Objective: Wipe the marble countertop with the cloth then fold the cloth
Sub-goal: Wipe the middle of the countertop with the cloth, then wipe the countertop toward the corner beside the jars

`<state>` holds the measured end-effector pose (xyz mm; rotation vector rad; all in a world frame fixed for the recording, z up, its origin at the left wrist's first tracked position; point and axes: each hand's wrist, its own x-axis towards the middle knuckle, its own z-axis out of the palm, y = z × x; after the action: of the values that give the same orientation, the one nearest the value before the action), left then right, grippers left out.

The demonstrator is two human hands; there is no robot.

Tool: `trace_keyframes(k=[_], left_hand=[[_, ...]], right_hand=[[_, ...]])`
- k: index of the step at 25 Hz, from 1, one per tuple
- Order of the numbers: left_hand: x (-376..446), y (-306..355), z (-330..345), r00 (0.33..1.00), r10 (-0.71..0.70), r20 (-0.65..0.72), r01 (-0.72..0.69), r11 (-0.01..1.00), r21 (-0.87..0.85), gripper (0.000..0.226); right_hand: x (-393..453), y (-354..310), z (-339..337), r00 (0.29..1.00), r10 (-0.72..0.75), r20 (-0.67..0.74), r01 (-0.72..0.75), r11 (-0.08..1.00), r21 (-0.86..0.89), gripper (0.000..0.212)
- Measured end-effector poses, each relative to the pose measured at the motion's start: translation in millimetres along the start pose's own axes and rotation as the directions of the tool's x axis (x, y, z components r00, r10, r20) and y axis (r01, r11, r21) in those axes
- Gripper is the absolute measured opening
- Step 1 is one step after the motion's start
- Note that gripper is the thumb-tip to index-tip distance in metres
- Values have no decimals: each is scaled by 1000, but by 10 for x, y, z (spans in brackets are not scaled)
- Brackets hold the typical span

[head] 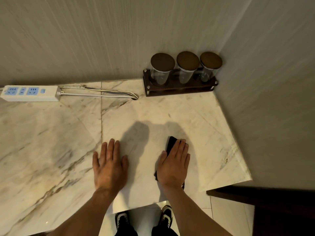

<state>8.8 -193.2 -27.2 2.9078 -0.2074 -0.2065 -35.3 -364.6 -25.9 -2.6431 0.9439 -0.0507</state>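
The marble countertop (51,133) is cream with grey-brown veins and fills the middle of the head view. A small black cloth (171,143) lies on it near the front right. My right hand (173,166) lies flat on top of the cloth, fingers together, covering most of it; only a dark strip past the fingertips and a bit by the wrist show. My left hand (110,166) rests palm down on bare marble about a hand's width to the left, fingers slightly apart, holding nothing.
A dark wooden rack (180,90) with three lidded glass jars stands in the back right corner. A white power strip (30,93) and its looped cord (110,93) lie along the back wall at left. Walls close off the back and right. A dark cabinet (272,210) is at lower right.
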Motion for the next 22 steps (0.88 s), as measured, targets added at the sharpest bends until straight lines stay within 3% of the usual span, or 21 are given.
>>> trace_keyframes(k=[9,13,17,22], left_hand=[[23,100,-57,999,-34,-34,31,996,-86,63],[-13,414,-72,994,26,-109,-42,989,-145,55],[-74,805,30,991,84,-103,-102,978,-184,55],[-50,1086,213,994,68,-85,-84,977,-194,53]], right_hand=[[-213,260,-81,993,-119,29,120,992,-29,61],[-222,518,-145,958,-279,60,283,956,-76,62],[-134,806,-240,866,-477,148,494,863,-109,62],[156,1106,-414,668,-689,283,736,667,-112,60]])
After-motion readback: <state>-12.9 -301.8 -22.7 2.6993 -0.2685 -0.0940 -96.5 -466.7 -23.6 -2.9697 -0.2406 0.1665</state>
